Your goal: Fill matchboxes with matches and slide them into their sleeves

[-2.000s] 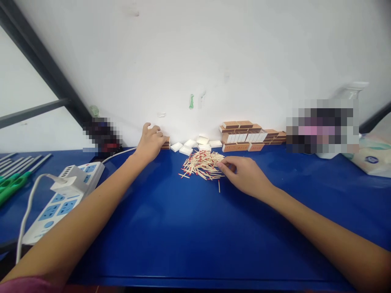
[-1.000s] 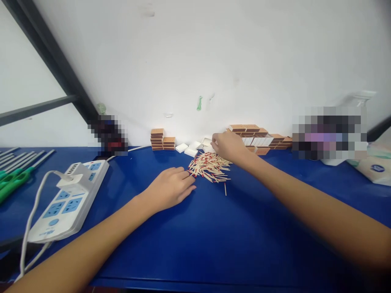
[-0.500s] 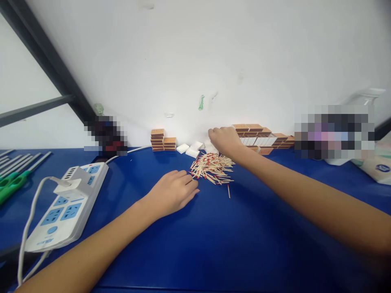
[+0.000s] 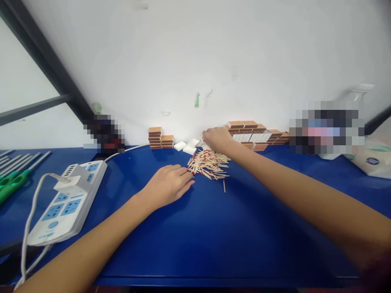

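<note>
At mid-desk [image 4: 214,228] lay one loose pile of matches [image 4: 208,164], with one stray match [image 4: 224,186] just near of it. Left hand [image 4: 168,185] rested flat and released, palm down, fingertips at the pile's left edge. Right hand [image 4: 216,139] curled over the far white trays [image 4: 189,149], three showing left of it; whether it grasped one I cannot tell. Two short matchbox stacks [image 4: 160,141] stood far left, one power strip [image 4: 69,197] further left.
</note>
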Demonstrator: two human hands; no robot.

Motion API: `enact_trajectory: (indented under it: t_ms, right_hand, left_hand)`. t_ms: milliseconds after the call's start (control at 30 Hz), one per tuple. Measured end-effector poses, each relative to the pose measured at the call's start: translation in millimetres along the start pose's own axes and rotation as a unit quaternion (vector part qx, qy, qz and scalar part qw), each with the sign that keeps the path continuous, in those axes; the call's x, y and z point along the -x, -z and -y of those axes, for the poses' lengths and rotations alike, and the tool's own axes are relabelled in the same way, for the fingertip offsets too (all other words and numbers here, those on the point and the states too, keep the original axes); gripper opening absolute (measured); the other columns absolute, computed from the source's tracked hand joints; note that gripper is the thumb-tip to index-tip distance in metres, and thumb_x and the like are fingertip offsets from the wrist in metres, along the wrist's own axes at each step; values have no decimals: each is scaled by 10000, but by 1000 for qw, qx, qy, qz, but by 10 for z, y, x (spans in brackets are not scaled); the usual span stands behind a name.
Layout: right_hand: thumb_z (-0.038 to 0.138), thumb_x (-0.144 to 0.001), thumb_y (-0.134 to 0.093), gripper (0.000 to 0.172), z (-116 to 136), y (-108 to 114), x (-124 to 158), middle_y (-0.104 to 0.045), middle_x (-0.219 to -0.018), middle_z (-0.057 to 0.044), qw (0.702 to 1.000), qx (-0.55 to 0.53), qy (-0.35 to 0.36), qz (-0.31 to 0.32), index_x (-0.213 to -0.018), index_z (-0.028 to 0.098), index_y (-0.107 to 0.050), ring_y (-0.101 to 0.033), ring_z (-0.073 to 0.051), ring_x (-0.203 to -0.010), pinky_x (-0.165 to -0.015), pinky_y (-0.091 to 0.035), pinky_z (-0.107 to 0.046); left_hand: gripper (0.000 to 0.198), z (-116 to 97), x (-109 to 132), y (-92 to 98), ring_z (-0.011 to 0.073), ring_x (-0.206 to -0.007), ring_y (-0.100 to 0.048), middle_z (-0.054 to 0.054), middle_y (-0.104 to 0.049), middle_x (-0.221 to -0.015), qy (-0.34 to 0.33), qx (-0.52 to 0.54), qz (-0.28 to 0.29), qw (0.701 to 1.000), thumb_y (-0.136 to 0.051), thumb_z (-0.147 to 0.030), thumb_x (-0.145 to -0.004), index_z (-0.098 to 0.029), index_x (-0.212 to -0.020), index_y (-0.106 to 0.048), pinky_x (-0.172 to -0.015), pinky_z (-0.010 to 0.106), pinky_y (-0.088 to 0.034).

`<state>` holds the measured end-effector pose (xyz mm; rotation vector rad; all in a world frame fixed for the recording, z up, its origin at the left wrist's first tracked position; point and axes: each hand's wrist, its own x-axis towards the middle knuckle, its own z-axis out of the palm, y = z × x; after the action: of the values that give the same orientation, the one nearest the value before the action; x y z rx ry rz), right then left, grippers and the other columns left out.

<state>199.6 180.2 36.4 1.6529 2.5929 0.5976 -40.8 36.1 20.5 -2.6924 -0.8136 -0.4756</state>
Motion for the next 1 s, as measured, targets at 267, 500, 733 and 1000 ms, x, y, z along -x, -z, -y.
enact_trajectory:
  t_ms: [267,500,733,1000]
  right_hand:
    - [83,-1015,-444,346,11,-40,-59,-748,-1172,-250,1000,-20,-13,0,-1245,70,-702,-701,-319,-1043,-822,-441,-384]
    - [358,-1060,-478,350,-115,27,51,-759,-1128,-176,997,-74,25,5,-1103,149,-756,-676,-262,-958,-786,-421,-357]
    - [445,-1053,-507,384,-214,29,101,-757,-1107,-131,991,-123,53,9,-1103,180,-781,-646,-232,-958,-796,-403,-344]
    - [237,-1012,-525,262,-193,115,75,-709,-1184,-149,991,-124,52,-3,-1074,153,-765,-633,-232,-970,-785,-399,-343]
  left_hand:
    - [293,-18,-1,3,199,-743,-638,44,-699,-816,-5,1,-3,1000,-503,-306,-1093,-157,-978,-727,-666,340,-490]
    - [315,-21,7,14,204,-762,-656,53,-710,-836,-5,-9,5,1000,-481,-312,-1101,-147,-998,-729,-692,356,-517]
    - [303,-29,20,-3,206,-752,-657,44,-708,-831,-8,-9,5,1000,-487,-312,-1097,-152,-996,-724,-680,355,-502]
    - [295,-43,15,8,205,-742,-662,41,-704,-819,-15,-10,8,1000,-491,-306,-1095,-154,-995,-723,-672,346,-500]
